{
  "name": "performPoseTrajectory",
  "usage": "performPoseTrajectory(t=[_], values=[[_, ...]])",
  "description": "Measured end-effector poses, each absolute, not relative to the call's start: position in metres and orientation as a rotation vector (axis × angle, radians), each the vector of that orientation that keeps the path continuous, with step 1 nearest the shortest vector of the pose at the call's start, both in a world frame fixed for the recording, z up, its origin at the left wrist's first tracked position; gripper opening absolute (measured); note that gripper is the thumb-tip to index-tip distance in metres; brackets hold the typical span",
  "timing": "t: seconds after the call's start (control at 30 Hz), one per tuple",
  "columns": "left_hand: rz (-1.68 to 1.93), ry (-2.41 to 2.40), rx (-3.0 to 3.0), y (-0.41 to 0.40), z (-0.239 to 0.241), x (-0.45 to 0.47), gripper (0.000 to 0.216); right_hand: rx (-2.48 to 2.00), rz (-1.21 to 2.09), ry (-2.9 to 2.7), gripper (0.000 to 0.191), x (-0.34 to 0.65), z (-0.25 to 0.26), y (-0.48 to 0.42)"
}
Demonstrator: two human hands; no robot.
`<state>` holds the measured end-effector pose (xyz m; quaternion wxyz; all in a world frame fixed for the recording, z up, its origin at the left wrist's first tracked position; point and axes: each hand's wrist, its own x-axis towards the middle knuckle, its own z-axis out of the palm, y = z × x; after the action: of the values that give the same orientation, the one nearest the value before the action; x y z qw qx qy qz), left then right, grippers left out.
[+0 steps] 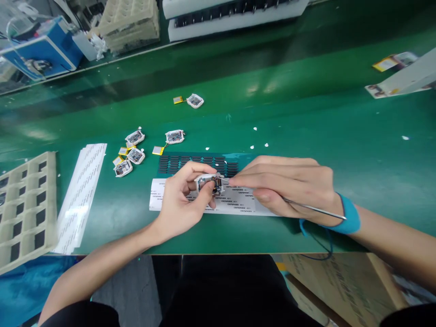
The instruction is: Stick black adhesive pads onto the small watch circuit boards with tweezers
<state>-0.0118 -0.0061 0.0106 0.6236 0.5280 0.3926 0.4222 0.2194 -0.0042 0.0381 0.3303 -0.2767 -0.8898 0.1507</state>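
Observation:
My left hand (185, 195) pinches a small white watch-like casing (201, 181) with a circuit board showing inside it. Between the fingers of my right hand (293, 186) is a thin metal tool like tweezers or a pick (315, 209). Its tip meets the casing's upper right edge; exactly what it touches there is too small to tell. Under both hands lies a white printed backing strip (238, 204), and just behind it a sheet of black adhesive pieces (207, 162). A blue wrist strap (350, 215) circles my right wrist.
Several open casings (135, 156) with yellow-edged batteries (158, 150) lie left and behind. A cream compartment tray (29, 209) and white printed strips (83, 195) are at left. A blue box (44, 47), stacked trays (129, 22) and white foam (235, 18) stand at the back.

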Motion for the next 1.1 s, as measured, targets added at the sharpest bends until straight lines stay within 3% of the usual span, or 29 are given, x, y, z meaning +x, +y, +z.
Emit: performPoseTrajectory(t=[0.13,0.27,0.5,0.6,0.77,1.1], values=[[0.963,0.906,1.237,-0.006,0.010,-0.012,0.008,-0.647,0.272,-2.363,0.021,0.223,0.033,-0.002],[0.963,0.892,1.232,-0.005,0.013,-0.013,0.007,-0.543,0.211,-2.432,0.026,0.226,0.027,0.001],[0.952,0.887,1.204,-0.002,0.011,-0.013,0.008,-0.578,0.321,-2.062,0.062,0.219,0.022,0.007],[0.946,0.880,1.219,-0.005,0.009,-0.012,0.008,-0.636,0.273,-2.135,0.050,0.219,0.027,0.006],[0.924,0.857,1.319,-0.010,0.009,-0.012,0.011,-0.709,-0.107,-2.405,0.019,0.215,0.029,0.001],[0.944,0.888,1.459,-0.015,0.008,-0.012,0.015,-0.798,-0.308,-2.511,0.029,0.211,0.032,-0.005]])
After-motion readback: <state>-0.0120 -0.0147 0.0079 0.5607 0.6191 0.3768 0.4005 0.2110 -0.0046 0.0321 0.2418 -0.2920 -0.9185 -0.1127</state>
